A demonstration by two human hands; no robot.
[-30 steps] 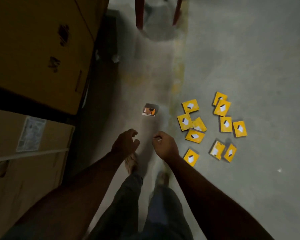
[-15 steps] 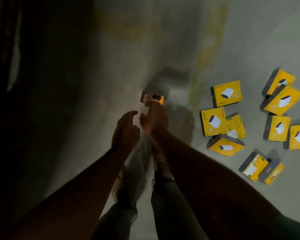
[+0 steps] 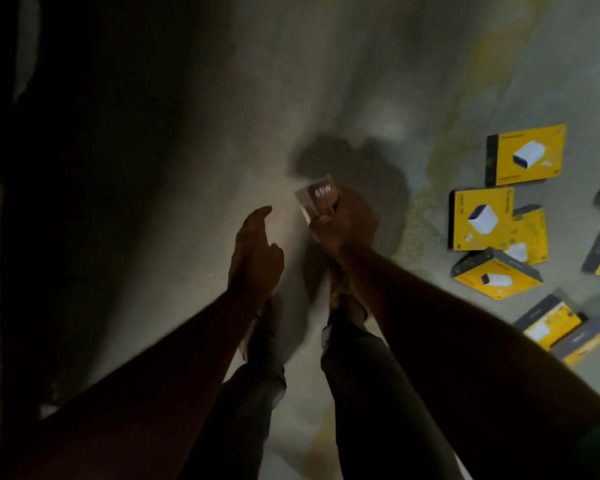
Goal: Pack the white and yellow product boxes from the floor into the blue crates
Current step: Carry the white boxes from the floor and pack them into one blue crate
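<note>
Since half a second ago the person has bent further toward the floor (image 3: 187,168), and the right hand, which was then just reaching the small pale box, has now closed round it and tipped it up so that a face printed "65W" shows.

Going left to right: the far left is dark, with only a dim edge of something brown at the frame's side, too dark to name. The left hand (image 3: 255,251) hovers above the floor with fingers loosely spread and its grip released, holding nothing, just beside the right. The right hand (image 3: 343,223) has its grip clenched on the white box (image 3: 314,202), fingers wrapped over its near side; whether the box has fully left the floor I cannot tell. Below, the person's legs and feet stand close together. To the right, well apart from the hands, yellow boxes (image 3: 525,155) lie scattered on the floor, some flat, some on edge or overlapping one another, all untouched.

The step in hand looks like the pick-up of the lone white box, early in the task, with most of the boxes left to gather. No blue crate is in view, so the next move likely calls for lifting the box clear, straightening or turning to find a crate, or sweeping right to collect yellow boxes with the free left hand first.
</note>
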